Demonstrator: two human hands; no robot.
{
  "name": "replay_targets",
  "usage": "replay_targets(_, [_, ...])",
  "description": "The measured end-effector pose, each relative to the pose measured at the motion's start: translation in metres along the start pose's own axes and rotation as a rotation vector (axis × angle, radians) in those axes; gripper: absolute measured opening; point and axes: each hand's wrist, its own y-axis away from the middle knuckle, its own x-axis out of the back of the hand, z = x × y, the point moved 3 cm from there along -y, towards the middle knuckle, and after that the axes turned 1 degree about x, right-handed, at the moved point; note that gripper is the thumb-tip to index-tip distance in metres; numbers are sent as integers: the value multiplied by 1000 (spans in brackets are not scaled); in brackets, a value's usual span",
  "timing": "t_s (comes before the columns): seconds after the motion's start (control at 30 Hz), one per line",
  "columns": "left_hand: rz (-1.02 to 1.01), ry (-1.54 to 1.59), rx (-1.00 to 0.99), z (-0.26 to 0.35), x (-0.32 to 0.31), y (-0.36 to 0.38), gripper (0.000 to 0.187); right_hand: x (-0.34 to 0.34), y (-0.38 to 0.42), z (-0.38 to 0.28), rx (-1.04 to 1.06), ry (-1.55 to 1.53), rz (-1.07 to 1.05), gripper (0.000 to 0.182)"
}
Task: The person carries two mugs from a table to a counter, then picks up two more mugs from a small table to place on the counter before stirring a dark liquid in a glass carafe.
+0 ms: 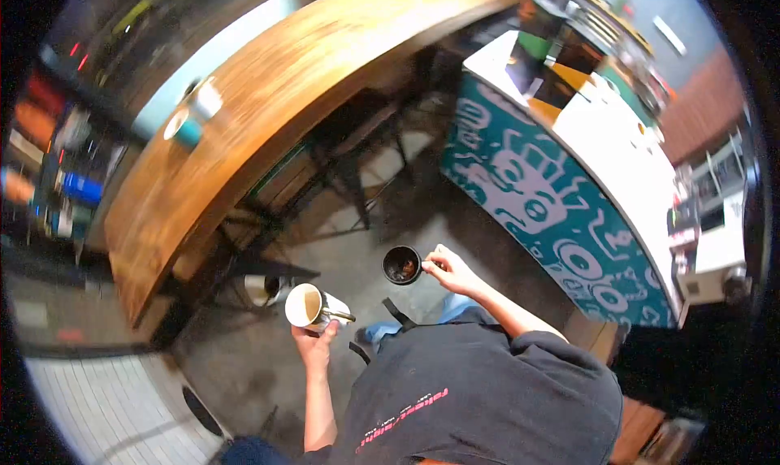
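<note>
In the lower middle of the head view, my left hand (315, 339) is wrapped round a white cup (303, 304), tilted so that its pale inside shows. A thin dark strip with a gold tint runs along the cup's right side. My right hand (449, 270) pinches the handle of a round black mug (401, 266), held out over the floor in front of me. Dark and brownish bits lie in the bottom of the mug. The two vessels are apart, the mug farther forward and to the right.
A curved wooden bar (268, 91) arcs across the left, with a teal cup (187, 132) and a white cup (208, 99) on it. Dark stools stand underneath. To the right is a white-topped counter (605, 156) with a teal cartoon front (536, 197). Concrete floor (349, 258) lies between.
</note>
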Motion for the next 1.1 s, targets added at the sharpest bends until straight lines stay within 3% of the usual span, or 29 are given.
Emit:
replay_targets(0.07, [-73,-41,20,-25,-117,-22,77,91,14,72,-38,-116,111,27])
replay_targets(0.17, [-240,-185,59,-23,-238,-33,65,172,65,95,-223,-309,314,25])
replay_targets(0.2, [-333,-48,22,-49,-277,-42,64,202,83,107,-263,-363,390,24])
replay_targets(0.27, [-594,7,-56,-16,-366,-35,58,243,111,121,-293,-431,557,24])
replay_targets(0.33, [-784,-190,-124,8,-454,-15,51,305,143,128,-340,-559,690,21])
replay_targets(0.37, [-823,-128,-169,12,-488,-11,47,322,152,136,-335,-602,764,20])
replay_targets(0.47, [-983,-189,-128,8,-578,-1,57,381,174,145,-257,-669,994,20])
replay_targets(0.53, [-1017,-216,-316,-3,-634,-8,66,411,178,161,-265,-635,1104,18])
replay_targets(0.57, [-1072,-169,-229,-9,-659,-9,72,426,180,167,-278,-617,1146,19])
replay_targets(0.6, [-1085,-89,-158,0,-684,-2,69,439,178,173,-234,-720,1216,19])
replay_targets(0.7, [-1116,-186,-420,-23,-761,-22,64,485,166,199,-222,-759,1287,18])
replay_targets(0.8, [-1086,-196,-474,-52,-837,-44,65,531,137,227,-200,-708,1353,17])
replay_targets(0.87, [-1086,-167,-390,-79,-890,-60,68,561,114,253,-256,-734,1388,17])
replay_targets(1.1, [-953,-220,-469,-108,-1012,-112,58,649,36,336,-333,-585,1375,19])
